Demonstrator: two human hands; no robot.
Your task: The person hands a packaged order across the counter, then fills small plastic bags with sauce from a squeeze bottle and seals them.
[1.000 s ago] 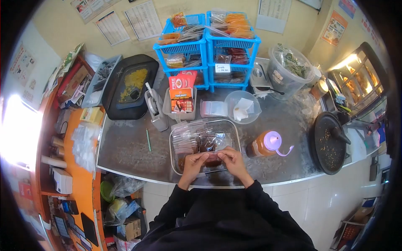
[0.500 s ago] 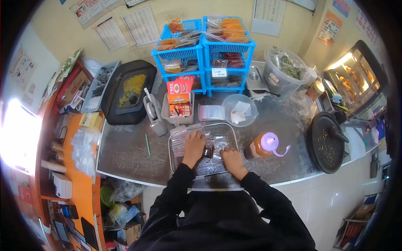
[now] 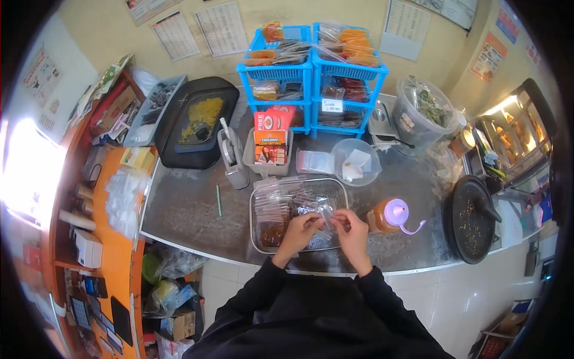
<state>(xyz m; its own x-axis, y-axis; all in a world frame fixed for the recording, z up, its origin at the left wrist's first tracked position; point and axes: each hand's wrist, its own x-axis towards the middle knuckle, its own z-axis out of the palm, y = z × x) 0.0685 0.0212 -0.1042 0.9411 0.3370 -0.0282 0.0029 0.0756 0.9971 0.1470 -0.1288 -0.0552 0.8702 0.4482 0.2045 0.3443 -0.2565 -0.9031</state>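
Note:
My left hand (image 3: pixel 298 235) and my right hand (image 3: pixel 354 232) meet above the right half of a wire mesh basket (image 3: pixel 253 230). Between their fingertips they pinch a small transparent plastic bag (image 3: pixel 326 210); its contents, if any, are too small to tell. Inside the basket, at the left, lies a row of flat plastic packets (image 3: pixel 272 206). Below that row is a packet with dark brown contents (image 3: pixel 272 235), close to my left hand. To the right of my right hand stands a squeeze bottle (image 3: pixel 379 219) of orange-brown sauce with a lilac cap.
Blue stacked baskets (image 3: pixel 312 107) of packets stand at the back. A tape dispenser (image 3: pixel 232 161), a tub with red cards (image 3: pixel 271 143), a stack of plastic bags (image 3: pixel 315 161) and a round plastic bowl (image 3: pixel 372 170) line the middle. A stone mortar (image 3: pixel 466 230) sits right; a green straw (image 3: pixel 219 200) left.
Both hands have come together and now pinch a small plastic bag between them. Earlier the left hand lay over the packets and the right at the basket's right side. The view has shifted slightly.

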